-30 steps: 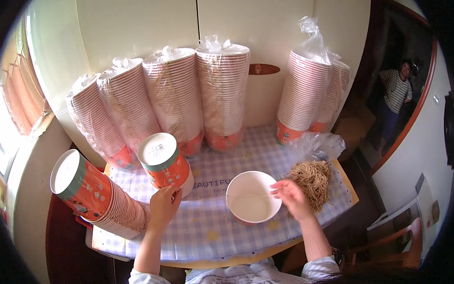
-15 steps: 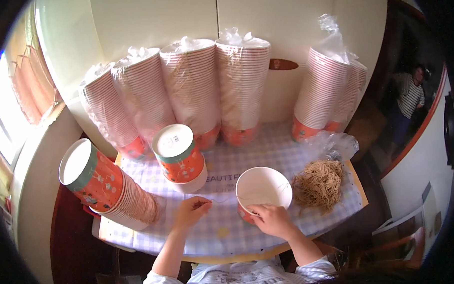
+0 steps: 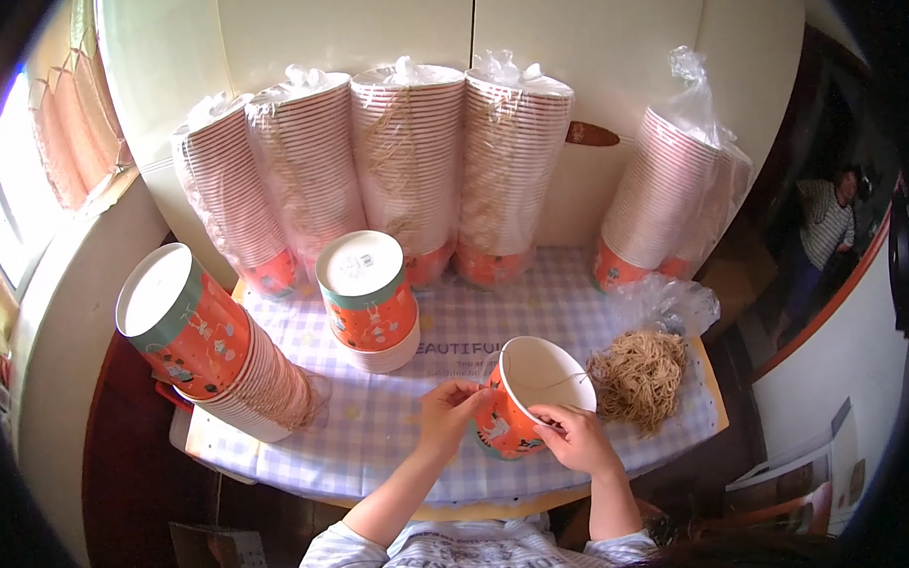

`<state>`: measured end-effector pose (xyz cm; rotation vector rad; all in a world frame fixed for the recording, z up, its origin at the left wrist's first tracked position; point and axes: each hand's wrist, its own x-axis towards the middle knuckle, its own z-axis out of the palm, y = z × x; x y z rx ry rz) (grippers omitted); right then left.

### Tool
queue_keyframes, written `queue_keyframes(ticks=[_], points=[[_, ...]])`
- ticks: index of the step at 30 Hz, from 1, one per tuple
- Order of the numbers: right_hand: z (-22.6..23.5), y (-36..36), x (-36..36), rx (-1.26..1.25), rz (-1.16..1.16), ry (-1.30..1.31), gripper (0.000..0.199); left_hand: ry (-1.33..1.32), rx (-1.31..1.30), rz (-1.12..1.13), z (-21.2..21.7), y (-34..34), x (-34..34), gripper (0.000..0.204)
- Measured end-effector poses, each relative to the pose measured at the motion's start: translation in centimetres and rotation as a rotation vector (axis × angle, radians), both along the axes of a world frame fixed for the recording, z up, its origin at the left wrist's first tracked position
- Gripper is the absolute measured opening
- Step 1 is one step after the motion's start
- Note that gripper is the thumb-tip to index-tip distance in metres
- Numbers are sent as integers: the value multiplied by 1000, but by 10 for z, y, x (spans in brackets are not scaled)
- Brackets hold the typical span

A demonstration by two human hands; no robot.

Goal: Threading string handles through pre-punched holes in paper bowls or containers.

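Note:
An orange paper bucket point(image 3: 501, 423) with a white inside stands on the table in front of me, tilted to the right. My right hand point(image 3: 580, 440) grips its near rim, thumb and fingers closed over the edge. At the bucket's left wall, my left hand point(image 3: 451, 416) is closed in a pinch on a thin tan string. Part of the string point(image 3: 553, 385) crosses the bucket's mouth; the end in my left fingers is too fine to make out. Right of the bucket lies a tangled heap of tan string point(image 3: 638, 380).
Tall bagged stacks of paper buckets point(image 3: 410, 165) line the back, with more point(image 3: 661, 187) at the back right. Upside-down buckets point(image 3: 372, 312) stand left of centre, beside a leaning stack point(image 3: 227, 352). A clear plastic bag point(image 3: 665, 302) touches the string heap. A person point(image 3: 828, 216) stands far right.
My left hand has moved right, up to the bucket's wall. The bucket now leans right, with my right hand still on its rim. The whole view has shifted slightly.

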<state>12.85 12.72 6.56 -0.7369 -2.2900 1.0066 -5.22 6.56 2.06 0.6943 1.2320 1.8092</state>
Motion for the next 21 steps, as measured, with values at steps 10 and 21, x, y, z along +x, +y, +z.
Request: queue_keyframes(ticks=[10,21], points=[[3,-1,2,-2,21,-27,22,-21,1,-45,-13,6,4,13],[6,-3,1,-14,25,-24,21,-39,12,-76,-16,6,5,12]])
